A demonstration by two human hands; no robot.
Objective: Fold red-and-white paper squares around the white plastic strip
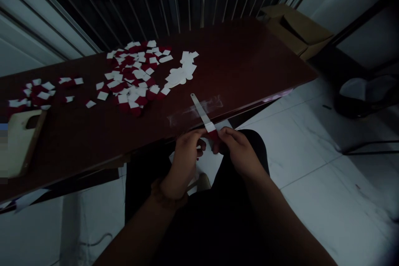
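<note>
My left hand [186,151] and my right hand [240,145] meet over my lap at the table's front edge. Between them is a small red piece with a white tab [210,127], pinched from both sides by closed fingers. A flat, pale ruler-like strip [201,110], with a hole in its far end, reaches from the piece over the table. Whether the strip passes through the piece or lies behind it, I cannot tell. The strip's near end is hidden by the fingers.
Many red-and-white pieces [134,75] lie heaped on the dark table [246,62], beside white paper cutouts [182,72]. A phone case [23,143] lies at the left. Whitish smears [196,110] mark the tabletop. Beyond its right end stands a cardboard box [299,29].
</note>
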